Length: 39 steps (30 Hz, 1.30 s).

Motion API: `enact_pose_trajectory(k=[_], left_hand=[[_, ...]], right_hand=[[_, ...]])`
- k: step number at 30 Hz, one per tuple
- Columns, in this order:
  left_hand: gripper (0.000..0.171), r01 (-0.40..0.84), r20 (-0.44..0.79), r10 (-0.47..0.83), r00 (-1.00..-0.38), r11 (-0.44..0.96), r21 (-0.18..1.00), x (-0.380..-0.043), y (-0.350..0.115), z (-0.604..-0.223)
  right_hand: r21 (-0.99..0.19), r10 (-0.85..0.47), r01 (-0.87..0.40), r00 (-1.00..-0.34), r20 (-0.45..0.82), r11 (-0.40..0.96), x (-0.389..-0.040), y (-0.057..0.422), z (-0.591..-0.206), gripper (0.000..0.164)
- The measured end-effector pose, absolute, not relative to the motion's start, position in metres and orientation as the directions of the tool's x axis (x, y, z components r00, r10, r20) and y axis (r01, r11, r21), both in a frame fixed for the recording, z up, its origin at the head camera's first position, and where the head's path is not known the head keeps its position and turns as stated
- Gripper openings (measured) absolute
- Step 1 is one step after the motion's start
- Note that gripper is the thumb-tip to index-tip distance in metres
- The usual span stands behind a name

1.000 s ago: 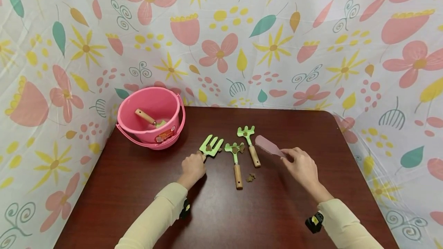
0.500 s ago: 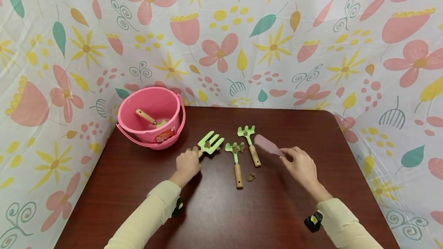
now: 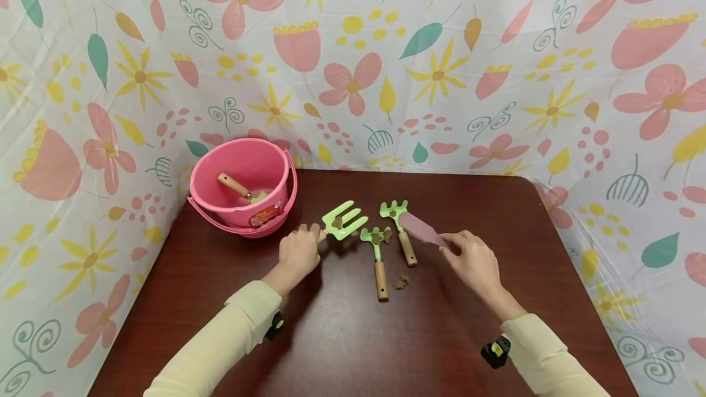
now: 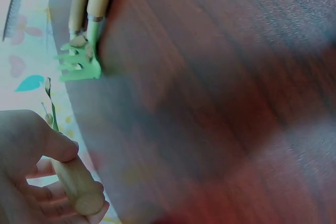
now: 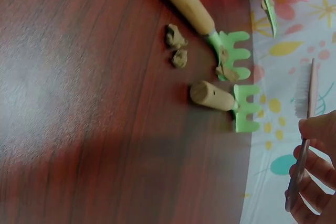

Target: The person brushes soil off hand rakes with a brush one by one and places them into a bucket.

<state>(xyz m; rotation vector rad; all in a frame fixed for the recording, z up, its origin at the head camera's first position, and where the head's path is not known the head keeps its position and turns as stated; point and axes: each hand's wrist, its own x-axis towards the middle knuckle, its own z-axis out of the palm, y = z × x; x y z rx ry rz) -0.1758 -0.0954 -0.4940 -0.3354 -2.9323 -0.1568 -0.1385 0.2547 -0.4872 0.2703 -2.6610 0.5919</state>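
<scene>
My left hand grips the wooden handle of a green garden hand fork, lifted off the table, with a brown clump on its tines. In my right hand is a pink brush, pinched by its handle; its pale bristles show in the right wrist view. Between the hands lie two small green hand rakes with wooden handles. The nearer rake has brown clumps on its head. The farther rake lies by the brush head, which hangs above it.
A pink bucket stands at the back left, with a wooden-handled tool inside. Loose brown clumps lie right of the nearer rake. A flowered cloth hangs behind and beside the brown table.
The left hand has drawn left and lifted the fork, its tines now turned more to the right. The right hand has shifted slightly left, bringing the brush over to the farther rake.
</scene>
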Motion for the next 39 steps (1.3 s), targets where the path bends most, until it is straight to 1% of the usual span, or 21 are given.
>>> enact_pose_trajectory(k=[13,20,23,32,39], left_hand=[[0.032,0.335,0.205,0.326,-0.923,0.942,0.013,-0.171,-0.078,-0.471],[0.046,0.377,0.166,0.375,-0.912,0.926,-0.023,-0.165,-0.066,-0.466],[0.049,0.396,0.164,0.396,-0.903,0.917,-0.035,-0.162,-0.060,-0.465],[0.042,0.441,0.136,0.442,-0.887,0.897,-0.041,-0.153,-0.047,-0.463],[0.037,0.457,0.193,0.456,-0.869,0.889,-0.040,-0.150,-0.046,-0.467]], right_hand=[[-0.374,-0.140,-0.311,-0.897,0.420,0.874,-0.142,0.229,-0.478,0.025],[-0.361,-0.175,-0.345,-0.887,0.427,0.866,-0.143,0.213,-0.475,0.025],[-0.354,-0.196,-0.364,-0.882,0.429,0.862,-0.143,0.206,-0.474,0.026],[-0.323,-0.253,-0.407,-0.869,0.425,0.854,-0.139,0.194,-0.475,0.028],[-0.311,-0.265,-0.411,-0.868,0.419,0.857,-0.137,0.191,-0.479,0.027]])
